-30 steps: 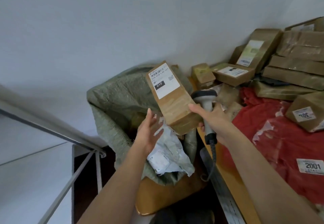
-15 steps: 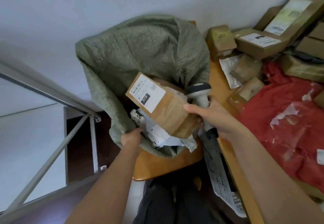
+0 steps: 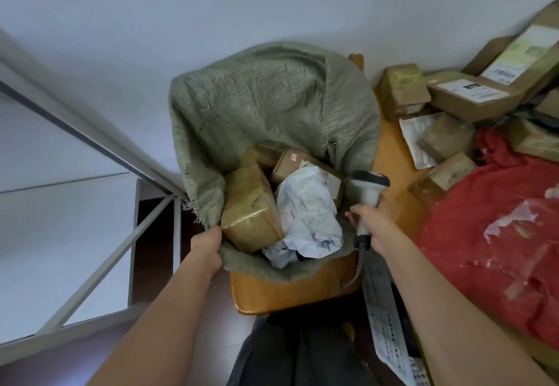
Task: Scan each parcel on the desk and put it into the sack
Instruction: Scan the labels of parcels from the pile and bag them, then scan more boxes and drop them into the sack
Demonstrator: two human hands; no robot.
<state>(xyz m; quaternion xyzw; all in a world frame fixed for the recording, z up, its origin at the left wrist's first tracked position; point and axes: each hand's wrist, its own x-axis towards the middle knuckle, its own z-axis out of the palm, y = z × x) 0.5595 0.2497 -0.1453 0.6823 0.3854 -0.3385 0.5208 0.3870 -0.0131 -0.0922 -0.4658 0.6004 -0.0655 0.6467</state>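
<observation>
the green woven sack (image 3: 272, 107) is seated on a wooden chair (image 3: 290, 289) with its mouth open upward. four items are contained in it: a taped brown parcel (image 3: 251, 210) at the left, a crumpled white poly mailer (image 3: 305, 216) at the centre, and two further brown boxes (image 3: 302, 165) behind them, one of which is mostly covered. the near left rim of the sack is gripped by the left hand (image 3: 207, 249), fingers curled over the fabric, just beside the near corner of the taped brown parcel. the parcel is laid with its long axis running from the near rim toward the back of the sack, tilted, its near end raised against the rim. no label is visible on its exposed faces. the handheld scanner (image 3: 367, 198) is grasped around its handle by the right hand (image 3: 373, 219), at the right edge of the sack, with the head apparently aimed left, toward the sack. remaining parcels (image 3: 447, 140) are stacked on the desk (image 3: 393, 155) at the right, beside a red plastic bag (image 3: 499, 219).
</observation>
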